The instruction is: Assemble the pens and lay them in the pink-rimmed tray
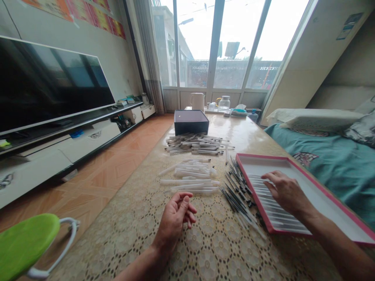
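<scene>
My left hand (175, 217) hovers palm-up over the lace-covered table (140, 218), fingers loosely curled, nothing visible in them. Just beyond it lie clear pen barrels (191, 177) in a loose pile. My right hand (285, 191) rests fingers-down inside a pink-rimmed white tray (328, 195), on a row of finished pens (274, 212) laid side by side. Black refills (238, 191) are fanned between the tray and the clear barrels. Farther back sits a heap of assembled pens (196, 144).
A dark blue box (191, 121) stands behind the pen heap. A kettle (197, 101), glass jar (224, 103) and tissue pack sit at the table's far end. A bed with teal cover (336, 164) borders the right; a TV (49, 86) and a green stool (26, 244) are left.
</scene>
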The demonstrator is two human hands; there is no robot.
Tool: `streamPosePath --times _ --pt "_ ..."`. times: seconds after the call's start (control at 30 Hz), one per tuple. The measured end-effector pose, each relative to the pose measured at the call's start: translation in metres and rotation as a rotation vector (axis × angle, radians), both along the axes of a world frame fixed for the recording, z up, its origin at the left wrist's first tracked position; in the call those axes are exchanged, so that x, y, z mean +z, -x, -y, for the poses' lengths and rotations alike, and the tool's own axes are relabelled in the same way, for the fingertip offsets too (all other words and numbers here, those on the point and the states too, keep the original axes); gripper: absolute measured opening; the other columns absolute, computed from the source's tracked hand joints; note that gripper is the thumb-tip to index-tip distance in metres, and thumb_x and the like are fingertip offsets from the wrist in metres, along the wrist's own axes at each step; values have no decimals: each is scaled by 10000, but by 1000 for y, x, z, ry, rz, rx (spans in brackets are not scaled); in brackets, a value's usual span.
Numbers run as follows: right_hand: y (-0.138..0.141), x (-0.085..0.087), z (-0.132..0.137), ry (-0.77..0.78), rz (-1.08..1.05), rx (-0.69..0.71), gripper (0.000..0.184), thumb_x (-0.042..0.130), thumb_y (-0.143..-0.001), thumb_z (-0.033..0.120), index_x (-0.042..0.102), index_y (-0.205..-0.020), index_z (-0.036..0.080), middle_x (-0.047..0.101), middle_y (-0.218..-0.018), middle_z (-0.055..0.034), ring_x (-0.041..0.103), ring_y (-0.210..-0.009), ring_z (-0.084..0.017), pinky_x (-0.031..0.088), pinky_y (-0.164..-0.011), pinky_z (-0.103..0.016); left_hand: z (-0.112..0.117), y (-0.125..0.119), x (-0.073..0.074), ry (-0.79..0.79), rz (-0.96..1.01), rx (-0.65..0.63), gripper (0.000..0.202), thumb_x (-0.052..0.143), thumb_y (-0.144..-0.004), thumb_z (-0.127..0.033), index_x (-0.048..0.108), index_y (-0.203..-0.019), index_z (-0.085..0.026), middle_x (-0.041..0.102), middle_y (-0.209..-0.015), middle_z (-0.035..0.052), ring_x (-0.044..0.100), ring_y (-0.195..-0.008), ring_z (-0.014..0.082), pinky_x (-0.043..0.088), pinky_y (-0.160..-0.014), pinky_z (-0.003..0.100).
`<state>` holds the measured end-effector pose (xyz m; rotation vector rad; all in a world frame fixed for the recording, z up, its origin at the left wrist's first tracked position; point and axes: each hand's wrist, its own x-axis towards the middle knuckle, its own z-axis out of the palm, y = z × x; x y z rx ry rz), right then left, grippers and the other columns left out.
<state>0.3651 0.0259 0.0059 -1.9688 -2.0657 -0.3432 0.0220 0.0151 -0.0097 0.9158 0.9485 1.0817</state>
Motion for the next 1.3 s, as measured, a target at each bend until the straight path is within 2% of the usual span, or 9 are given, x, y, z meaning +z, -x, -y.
streamPosePath --times 0.1,0.23,0.4,0.67,0.9,1.0,1.07,1.2,1.3 --pt "57 6 5 -12 -255 174 190 426 -866 248 607 -848 195 602 -839 -57 586 -729 -169 431 -668 -270 1 1 2 30 18 10 277 586 -772 -378 499 -912 -156 594 -593 -28 518 -428 68 363 -368 151" --pt "128 4 7 92 -324 310 181 417 -857 158 591 -876 206 585 -842 -42 566 -758 -163 419 -667 -266 0 2 6 68 50 37 254 613 -753 -354 497 -864 -156 596 -593 -25 507 -430 63 361 -374 148" --pt "165 1 2 132 -230 297 191 439 -828 79 565 -917 193 577 -876 -51 544 -838 -167 394 -722 -255 1 2 11 86 49 37 257 642 -726 -353 507 -818 -155 599 -587 -21 506 -423 64 356 -376 151" --pt "166 0 2 137 -150 210 130 468 -834 126 545 -747 186 565 -816 -58 523 -801 -176 378 -692 -256 2 3 13 85 5 -53 262 664 -703 -362 551 -790 -142 627 -614 5 558 -465 88 401 -415 177" --pt "176 18 27 118 -312 326 90 464 -858 163 531 -804 189 548 -814 -36 519 -775 -166 390 -697 -269 0 4 9 115 39 -108 394 713 -675 -290 592 -1016 -133 680 -831 71 632 -620 136 501 -565 248" --pt "175 21 28 128 -348 385 117 458 -876 221 547 -806 191 554 -802 -29 528 -749 -158 391 -676 -259 0 5 9 127 121 -76 287 691 -706 -293 638 -931 -123 672 -746 56 635 -674 139 498 -589 222" --pt "166 20 20 114 -333 308 178 425 -895 248 563 -800 190 564 -785 -26 538 -720 -147 389 -654 -246 -1 6 9 145 147 -45 225 674 -725 -301 652 -852 -117 669 -702 53 634 -673 133 497 -594 211" --pt "135 13 -7 99 -121 -63 198 421 -867 203 595 -780 171 600 -801 -72 573 -758 -176 388 -632 -256 -1 7 10 167 169 -14 201 681 -719 -293 650 -811 -117 677 -696 55 640 -663 134 504 -591 212" --pt "121 7 -20 118 -75 -175 157 463 -820 195 613 -785 163 626 -825 -110 595 -769 -211 386 -588 -269 -1 7 11 181 188 7 179 683 -719 -268 642 -810 -119 680 -702 51 648 -663 136 513 -594 217"
